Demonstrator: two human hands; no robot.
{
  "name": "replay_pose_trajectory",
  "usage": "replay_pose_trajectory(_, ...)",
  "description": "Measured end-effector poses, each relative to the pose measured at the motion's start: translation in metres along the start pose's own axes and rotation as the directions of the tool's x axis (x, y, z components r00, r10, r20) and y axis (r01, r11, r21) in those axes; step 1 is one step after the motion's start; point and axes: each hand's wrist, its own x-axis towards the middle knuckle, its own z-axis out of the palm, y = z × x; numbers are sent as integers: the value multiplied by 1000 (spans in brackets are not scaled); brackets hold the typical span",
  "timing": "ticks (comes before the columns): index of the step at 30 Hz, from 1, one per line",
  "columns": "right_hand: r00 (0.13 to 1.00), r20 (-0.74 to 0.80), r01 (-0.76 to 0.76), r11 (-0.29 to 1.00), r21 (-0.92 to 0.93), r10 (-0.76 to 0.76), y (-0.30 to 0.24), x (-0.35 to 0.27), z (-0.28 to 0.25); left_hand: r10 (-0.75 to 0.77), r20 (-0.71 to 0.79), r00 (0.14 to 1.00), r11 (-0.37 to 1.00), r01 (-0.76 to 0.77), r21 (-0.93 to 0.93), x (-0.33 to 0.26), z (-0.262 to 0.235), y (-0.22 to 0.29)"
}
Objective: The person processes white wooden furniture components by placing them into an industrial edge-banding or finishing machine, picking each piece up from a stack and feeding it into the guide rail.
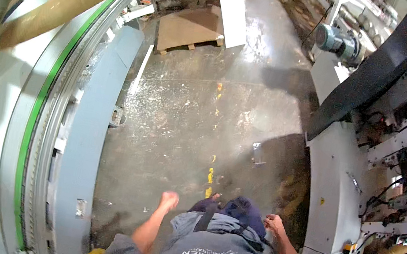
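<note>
My left hand [168, 201] hangs in the air left of my body, above the concrete floor [172, 121]. Its fingers look curled into a loose fist, slightly blurred, with nothing seen in them. Close to my right hip, my right hand [274, 224] has its fingers bent inward; no object shows in it. Neither hand touches a machine. Dark trousers [248, 211] and one shoe tip [216, 197] show below me.
Along the left runs a long machine with a grey-blue panel [100, 92], a green strip [35, 124] and a thick tan hose [72, 6]. Ahead lie a brown board [188, 29] on a pallet and a white panel [231, 9]. Another machine [339, 178] with a motor [333, 40] borders the right.
</note>
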Motion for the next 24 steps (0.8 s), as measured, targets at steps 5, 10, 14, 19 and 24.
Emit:
replay_pose_trajectory(5,994,-62,-89,994,68,93,-19,67,29,176,-97,980,982,-169,80,145,-13,182)
replay_pose_trajectory(10,999,-36,3,1000,10,-3,-99,153,24,161,-35,986,977,-154,145,234,-6,253)
replay_pose_trajectory(14,998,-60,-3,999,36,5,-191,243,-3,-126,9,992,950,118,290,278,-17,268)
replay_pose_trajectory(19,998,-45,-24,971,236,36,-310,331,-80,-287,-77,955,922,297,247,330,-36,314)
replay_pose_trajectory(24,993,-111,21,904,426,29,-446,406,-139,-216,-96,972,944,233,234,418,-56,378)
